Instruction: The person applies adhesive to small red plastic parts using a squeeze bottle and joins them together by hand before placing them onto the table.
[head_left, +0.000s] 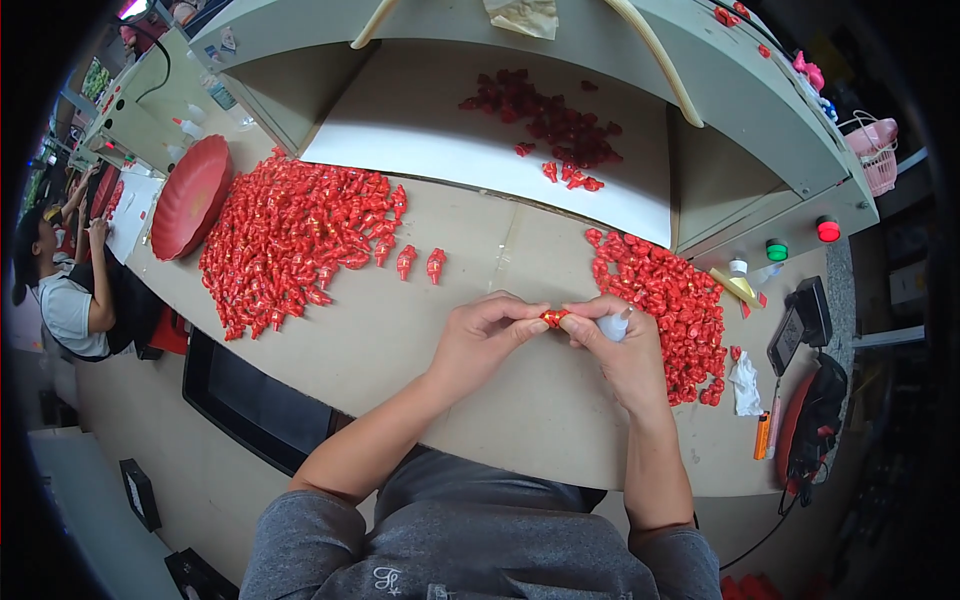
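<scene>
Over the middle of the table, my left hand (484, 335) pinches one side of a small red figurine piece (552, 317) with gold marks. Thumb and fingers of my right hand (630, 358) grip its other side. A small whitish squeeze bottle (613, 326) is also tucked in my right hand, its tip pointing up and right. Left of my hands lies a big pile of shiny red figurines (290, 240), with two single figurines (436, 266) standing apart at its right edge. Beside my right hand is a pile of rounder red pieces (665, 310).
A red oval basin (192, 198) leans by the left pile. Behind, a grey hooded cabinet (740, 100) holds more red pieces (550, 120) on white sheet. To the right are crumpled tissue (745, 384), an orange lighter (762, 436) and a black device (812, 310). A co-worker (75, 290) sits far left.
</scene>
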